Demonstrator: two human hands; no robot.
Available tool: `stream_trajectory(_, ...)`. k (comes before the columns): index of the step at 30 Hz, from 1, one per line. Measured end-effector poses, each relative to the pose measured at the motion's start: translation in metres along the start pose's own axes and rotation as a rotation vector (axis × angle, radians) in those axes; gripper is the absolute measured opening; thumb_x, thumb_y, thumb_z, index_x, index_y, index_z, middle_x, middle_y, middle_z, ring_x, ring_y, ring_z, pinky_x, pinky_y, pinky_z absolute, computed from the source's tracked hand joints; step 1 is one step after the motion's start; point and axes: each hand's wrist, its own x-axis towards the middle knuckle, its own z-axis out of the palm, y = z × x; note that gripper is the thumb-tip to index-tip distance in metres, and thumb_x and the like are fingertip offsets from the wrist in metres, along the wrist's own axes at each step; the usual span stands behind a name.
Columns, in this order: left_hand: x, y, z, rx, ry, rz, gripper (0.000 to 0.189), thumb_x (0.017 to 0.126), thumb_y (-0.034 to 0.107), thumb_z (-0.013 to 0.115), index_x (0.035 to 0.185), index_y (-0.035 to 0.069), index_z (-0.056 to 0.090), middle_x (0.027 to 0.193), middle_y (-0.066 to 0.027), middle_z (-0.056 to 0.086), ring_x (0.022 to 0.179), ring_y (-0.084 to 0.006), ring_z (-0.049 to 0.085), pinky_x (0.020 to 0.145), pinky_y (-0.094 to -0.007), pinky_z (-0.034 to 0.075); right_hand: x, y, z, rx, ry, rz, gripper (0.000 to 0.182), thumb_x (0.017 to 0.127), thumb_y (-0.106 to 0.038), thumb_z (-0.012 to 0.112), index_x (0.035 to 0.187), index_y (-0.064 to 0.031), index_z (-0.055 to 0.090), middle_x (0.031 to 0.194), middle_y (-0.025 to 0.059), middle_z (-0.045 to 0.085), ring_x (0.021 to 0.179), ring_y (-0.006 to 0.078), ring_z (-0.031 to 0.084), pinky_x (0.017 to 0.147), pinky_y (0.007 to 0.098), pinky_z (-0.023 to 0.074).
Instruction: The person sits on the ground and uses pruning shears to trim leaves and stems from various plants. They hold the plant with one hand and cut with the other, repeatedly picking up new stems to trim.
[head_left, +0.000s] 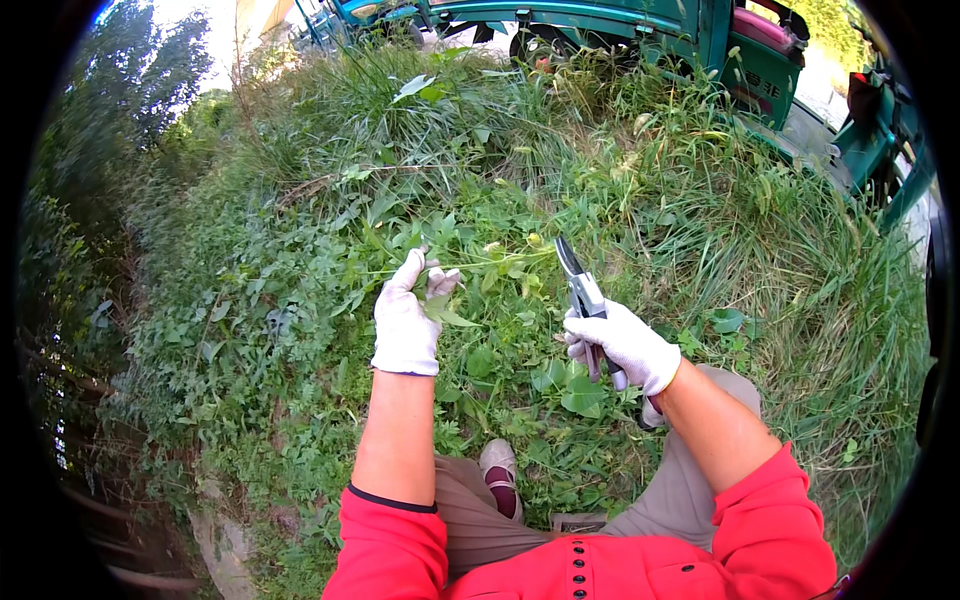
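Observation:
My left hand (409, 315), in a white knit glove, grips a thin green plant stem (495, 264) between thumb and fingers. The stem stretches to the right, and a few pointed leaves (448, 310) hang below the fingers. In my gloved right hand (626, 341) is a pair of pruning shears (585, 292), held by the handles. Their dark blades point up and away from me, close to the stem's right end. Whether the blades touch the stem I cannot tell. Low weeds (517, 330) cover the ground beneath both hands.
A green cargo vehicle (585, 19) stands beyond tall grass (375, 105) at the top. More long grass (817, 285) grows on the right. Dark bushes (82, 187) and a stone edge (221, 547) lie on the left. My shoe (497, 454) is among the weeds.

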Motion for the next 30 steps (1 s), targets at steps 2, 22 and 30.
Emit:
stream_trajectory(2, -0.003, 0.000, 0.003, -0.002, 0.002, 0.006, 0.031, 0.091, 0.016, 0.064, 0.115, -0.002, 0.055, 0.088, -0.0069, 0.055, 0.069, -0.0146, 0.055, 0.079, -0.0415, 0.057, -0.002, 0.003, 0.004, -0.024, -0.072, 0.004, 0.023, 0.087, -0.026, 0.066, 0.094, -0.0075, 0.054, 0.080, -0.0004, 0.057, 0.067, 0.0075, 0.053, 0.059, 0.0241, 0.0457)
stream_trajectory(22, -0.007, -0.019, 0.005, 0.065, -0.129, -0.024, 0.029, 0.092, 0.017, 0.062, 0.113, -0.002, 0.054, 0.085, -0.0060, 0.057, 0.068, -0.0141, 0.058, 0.081, -0.0402, 0.056, -0.002, -0.003, 0.006, 0.059, -0.174, 0.124, 0.027, 0.090, -0.031, 0.064, 0.098, -0.0077, 0.054, 0.082, -0.0008, 0.058, 0.069, 0.0071, 0.055, 0.059, 0.0244, 0.0468)
stream_trajectory(30, -0.013, -0.023, 0.009, 0.112, -0.146, -0.041, 0.033, 0.091, 0.016, 0.064, 0.115, -0.003, 0.054, 0.087, -0.0077, 0.058, 0.069, -0.0149, 0.059, 0.081, -0.0403, 0.056, 0.002, -0.003, 0.004, 0.077, -0.166, 0.115, 0.026, 0.091, -0.032, 0.063, 0.097, -0.0082, 0.056, 0.081, -0.0004, 0.060, 0.070, 0.0101, 0.058, 0.059, 0.0272, 0.0486)
